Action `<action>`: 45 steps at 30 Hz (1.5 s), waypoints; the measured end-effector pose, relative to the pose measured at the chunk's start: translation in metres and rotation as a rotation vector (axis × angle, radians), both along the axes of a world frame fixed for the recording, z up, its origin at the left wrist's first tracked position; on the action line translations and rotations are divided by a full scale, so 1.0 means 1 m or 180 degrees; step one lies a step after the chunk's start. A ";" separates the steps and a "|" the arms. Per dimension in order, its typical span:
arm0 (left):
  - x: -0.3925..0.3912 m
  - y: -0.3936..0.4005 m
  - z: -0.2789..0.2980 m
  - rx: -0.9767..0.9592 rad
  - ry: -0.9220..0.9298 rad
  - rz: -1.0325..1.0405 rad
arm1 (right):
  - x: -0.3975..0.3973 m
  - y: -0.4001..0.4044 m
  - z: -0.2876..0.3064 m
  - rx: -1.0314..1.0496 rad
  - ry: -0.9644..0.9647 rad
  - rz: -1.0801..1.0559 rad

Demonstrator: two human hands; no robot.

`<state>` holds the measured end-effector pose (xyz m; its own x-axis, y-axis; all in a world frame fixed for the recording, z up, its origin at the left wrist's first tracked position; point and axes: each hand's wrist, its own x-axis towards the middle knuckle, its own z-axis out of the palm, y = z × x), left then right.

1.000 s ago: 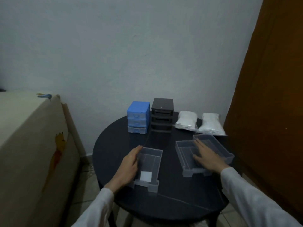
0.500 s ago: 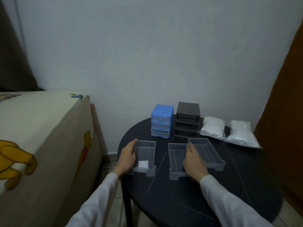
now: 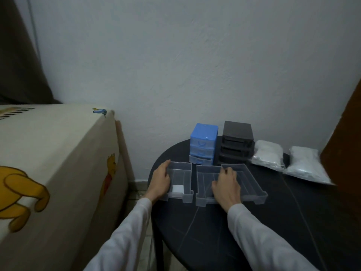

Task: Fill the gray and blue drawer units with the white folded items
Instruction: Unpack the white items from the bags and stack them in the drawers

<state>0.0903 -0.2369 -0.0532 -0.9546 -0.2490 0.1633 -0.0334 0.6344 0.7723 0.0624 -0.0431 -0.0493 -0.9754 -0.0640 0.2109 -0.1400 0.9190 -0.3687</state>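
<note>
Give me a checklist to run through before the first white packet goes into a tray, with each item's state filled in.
1. Three clear trays out on the round table: ok.
2. Left tray steadied: ok, left hand rests on its outer wall.
3. Middle tray free to load: not ok, right hand lies over it.
4. White packets within view, by the gray drawer unit: ok.
5. Gray drawer unit slots vacant: ok, all look open.
6. Blue drawer unit drawers empty: cannot tell.

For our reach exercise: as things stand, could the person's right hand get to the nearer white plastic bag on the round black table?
Probably yes: the right hand rests on clear drawers, holding nothing, and bare table lies between it and the nearer white plastic bag.
</note>
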 end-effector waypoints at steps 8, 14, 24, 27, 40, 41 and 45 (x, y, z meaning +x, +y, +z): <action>-0.009 0.009 0.022 -0.0322 0.0355 -0.0139 | -0.003 0.026 0.020 -0.0178 0.0079 0.0082; -0.029 0.085 0.056 -0.0308 0.0876 -0.0727 | -0.012 0.088 0.042 -0.0398 0.0109 -0.0259; -0.099 0.258 0.053 -0.0145 0.0491 -0.1807 | -0.057 0.221 0.047 -0.0284 -0.0059 -0.1210; -0.122 0.298 0.044 -0.0268 0.0327 -0.1934 | -0.078 0.255 0.041 -0.0550 -0.0313 -0.1397; -0.150 0.358 0.011 -0.1102 0.0003 -0.2306 | -0.099 0.296 0.014 -0.1710 -0.0367 -0.1092; -0.148 0.358 0.014 -0.1083 0.0000 -0.2318 | -0.097 0.296 0.017 -0.1767 -0.0276 -0.1096; -0.136 0.356 0.027 -0.0949 0.0221 -0.2249 | -0.086 0.301 0.034 -0.2050 0.0073 -0.1183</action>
